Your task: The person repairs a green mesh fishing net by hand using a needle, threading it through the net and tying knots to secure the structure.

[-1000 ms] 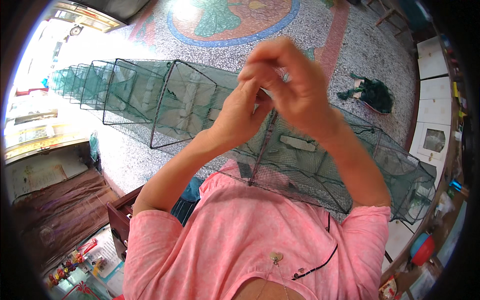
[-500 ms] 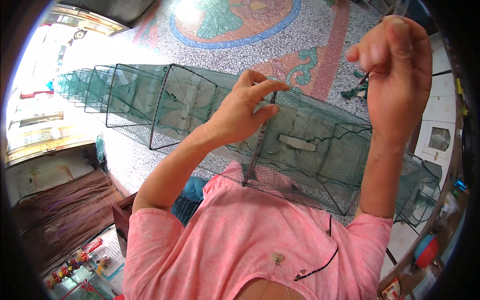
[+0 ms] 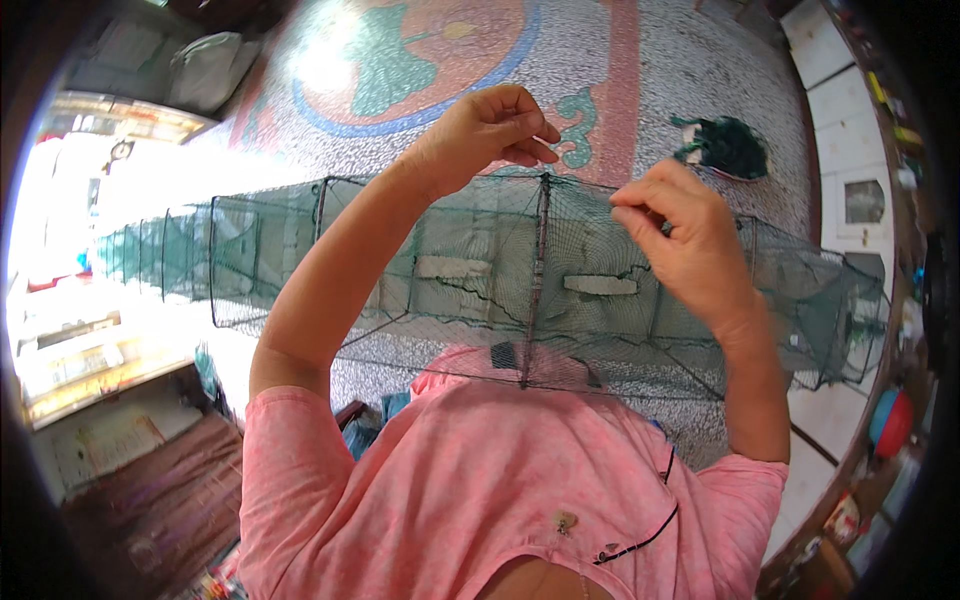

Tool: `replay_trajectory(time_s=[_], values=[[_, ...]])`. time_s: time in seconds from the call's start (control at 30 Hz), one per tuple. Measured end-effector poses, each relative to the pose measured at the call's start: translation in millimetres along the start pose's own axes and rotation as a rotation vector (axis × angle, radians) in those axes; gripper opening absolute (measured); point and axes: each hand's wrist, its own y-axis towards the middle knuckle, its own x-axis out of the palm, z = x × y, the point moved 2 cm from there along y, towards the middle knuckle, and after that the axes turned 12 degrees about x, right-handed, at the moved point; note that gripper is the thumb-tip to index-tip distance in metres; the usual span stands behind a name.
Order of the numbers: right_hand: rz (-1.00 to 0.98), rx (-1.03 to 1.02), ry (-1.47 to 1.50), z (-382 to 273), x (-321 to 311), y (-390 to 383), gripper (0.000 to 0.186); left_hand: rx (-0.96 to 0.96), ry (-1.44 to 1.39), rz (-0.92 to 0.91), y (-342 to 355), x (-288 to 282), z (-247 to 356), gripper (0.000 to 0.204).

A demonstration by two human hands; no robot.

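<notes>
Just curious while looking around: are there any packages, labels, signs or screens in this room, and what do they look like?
Round wall clock: far left, small, pale face.
Small packages: lower right edge, colourful, too blurred to describe.
No screens or signs can be made out.

Speckled grey stone floor (image 3: 690, 70) all around. Big round picture (image 3: 400, 60) set into that floor, with a blue ring, red inside and green shapes. A wide red stripe (image 3: 625, 80) running beside the round picture. Very bright light (image 3: 70, 190) on the left side, too white to see much there. Brown mat (image 3: 150, 500) at the lower left. White square tiles (image 3: 850, 110) along the right edge. Small dark green heap (image 3: 728, 146) lying on the floor near those tiles. Red and blue round thing (image 3: 890, 420) at the lower right.
</notes>
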Motion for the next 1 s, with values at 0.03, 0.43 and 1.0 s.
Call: replay_trajectory(time_s=[0.03,0.43,1.0], values=[[0.016,0.041,-0.019,2,7,-3,0.007,-0.032,-0.027,-0.019,4,-2,-6,0.016],[0.306,0.234,0.048,7,68,-17,0.010,-0.259,-0.247,-0.051,-1,-5,-25,0.015],[0.347,0.092,-0.065,7,92,12,0.014,-0.220,0.062,-0.014,-12,-3,-27,0.015]])
